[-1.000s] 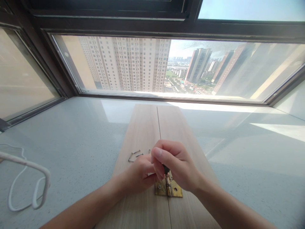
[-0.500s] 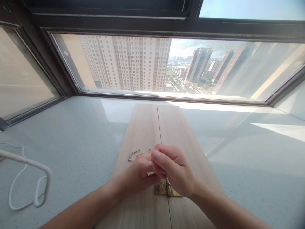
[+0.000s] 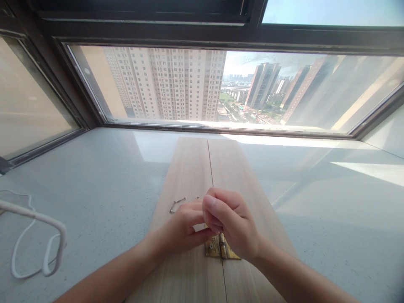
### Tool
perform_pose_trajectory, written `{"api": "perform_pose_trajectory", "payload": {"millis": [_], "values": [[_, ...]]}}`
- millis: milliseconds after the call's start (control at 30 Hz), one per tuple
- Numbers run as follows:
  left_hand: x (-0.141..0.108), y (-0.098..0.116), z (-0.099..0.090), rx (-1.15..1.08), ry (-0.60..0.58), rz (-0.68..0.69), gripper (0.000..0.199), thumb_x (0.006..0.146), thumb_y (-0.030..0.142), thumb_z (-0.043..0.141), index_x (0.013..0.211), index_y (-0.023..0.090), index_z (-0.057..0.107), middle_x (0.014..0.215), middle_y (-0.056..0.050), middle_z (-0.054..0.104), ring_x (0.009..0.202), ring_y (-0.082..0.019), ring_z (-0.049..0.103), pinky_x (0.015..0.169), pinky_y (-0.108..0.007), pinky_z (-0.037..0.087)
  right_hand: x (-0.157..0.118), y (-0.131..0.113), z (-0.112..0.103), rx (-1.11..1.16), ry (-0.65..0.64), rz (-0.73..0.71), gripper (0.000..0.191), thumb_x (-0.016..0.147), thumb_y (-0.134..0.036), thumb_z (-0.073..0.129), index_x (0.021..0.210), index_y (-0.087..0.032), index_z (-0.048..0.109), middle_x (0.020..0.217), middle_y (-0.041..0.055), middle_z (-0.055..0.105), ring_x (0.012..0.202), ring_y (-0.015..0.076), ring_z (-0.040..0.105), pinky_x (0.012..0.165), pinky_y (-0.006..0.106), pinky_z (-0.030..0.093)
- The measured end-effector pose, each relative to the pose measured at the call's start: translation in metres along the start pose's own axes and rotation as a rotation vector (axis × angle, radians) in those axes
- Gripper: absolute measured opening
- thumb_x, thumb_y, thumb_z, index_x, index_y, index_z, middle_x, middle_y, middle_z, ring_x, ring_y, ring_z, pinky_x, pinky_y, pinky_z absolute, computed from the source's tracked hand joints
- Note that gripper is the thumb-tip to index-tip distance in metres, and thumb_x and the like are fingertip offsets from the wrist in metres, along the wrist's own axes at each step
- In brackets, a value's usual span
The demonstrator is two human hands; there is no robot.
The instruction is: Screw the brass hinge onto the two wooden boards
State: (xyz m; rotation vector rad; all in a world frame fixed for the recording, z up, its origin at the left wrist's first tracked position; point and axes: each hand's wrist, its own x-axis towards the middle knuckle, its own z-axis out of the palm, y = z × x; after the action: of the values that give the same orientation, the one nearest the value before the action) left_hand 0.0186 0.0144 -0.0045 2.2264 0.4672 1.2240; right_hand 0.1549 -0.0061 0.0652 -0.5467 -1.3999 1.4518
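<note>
A worn brass-coloured hinge (image 3: 214, 249) lies across the seam between two pale wooden boards, the left board (image 3: 187, 168) and the right board (image 3: 235, 176). Above the hinge, my right hand (image 3: 232, 221) is closed in a fist, thumb on top; whatever it grips is hidden. My left hand (image 3: 187, 227) reaches in from the side, thumb and fingers drawn together at the hinge's far part. Its fingertips disappear behind the right hand, so what they pinch cannot be seen. Several loose screws (image 3: 173, 206) rest on the left board just beyond the left hand.
The boards lie on a pale speckled sill (image 3: 126, 181). At the left edge is a white bent tube (image 3: 57, 227) with a white cable (image 3: 15, 252). A dark window frame (image 3: 221, 129) borders the sill's far side.
My right hand has shifted slightly up and to the right, its fist turned a little. More of the hinge shows beneath it. The left hand stays nearly in place.
</note>
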Motion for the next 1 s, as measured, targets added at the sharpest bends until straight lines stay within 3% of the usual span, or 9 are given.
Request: {"api": "perform_pose_trajectory", "payload": {"millis": [300,500,633,1000], "values": [[-0.0030,-0.0045,0.0000,0.030,-0.036,0.072,0.015,0.084,0.005,0.056,0.076,0.017,0.061,0.080,-0.002,0.069,0.076,-0.014,0.066,0.070,-0.021,0.053,0.0061,-0.0092,-0.0045,0.013,-0.054,0.077,0.035,0.089,-0.034,0.058,0.058,-0.018,0.051,0.046,-0.0050,0.042,0.042,0.0088,0.037,0.041,0.021,0.029],[-0.0014,0.0024,-0.0016,0.022,-0.033,-0.007,0.012,0.079,0.006,0.059,0.080,0.017,0.063,0.088,-0.004,0.071,0.084,-0.017,0.067,0.075,-0.024,0.055,0.0028,-0.0031,-0.0005,0.030,-0.074,0.010,0.034,0.090,-0.031,0.057,0.059,-0.018,0.052,0.050,-0.0054,0.041,0.045,0.0080,0.033,0.045,0.022,0.031],[-0.0036,0.0008,-0.0016,0.019,-0.065,-0.102,0.008,0.083,0.012,0.062,0.078,0.018,0.062,0.087,-0.004,0.071,0.086,-0.017,0.068,0.076,-0.024,0.056,0.0006,-0.0001,0.0000,-0.008,-0.091,-0.032,0.031,0.090,-0.026,0.057,0.060,-0.018,0.054,0.050,-0.0056,0.039,0.047,0.0082,0.035,0.046,0.021,0.032],[-0.0049,-0.0033,0.0014,0.041,-0.072,0.050,0.018,0.083,0.006,0.051,0.069,0.016,0.057,0.078,-0.003,0.069,0.076,-0.015,0.067,0.071,-0.023,0.054,0.0037,-0.0095,-0.0014,-0.017,-0.066,0.168,0.036,0.084,-0.042,0.062,0.058,-0.019,0.052,0.045,-0.0048,0.044,0.041,0.0086,0.038,0.038,0.020,0.031]]}}
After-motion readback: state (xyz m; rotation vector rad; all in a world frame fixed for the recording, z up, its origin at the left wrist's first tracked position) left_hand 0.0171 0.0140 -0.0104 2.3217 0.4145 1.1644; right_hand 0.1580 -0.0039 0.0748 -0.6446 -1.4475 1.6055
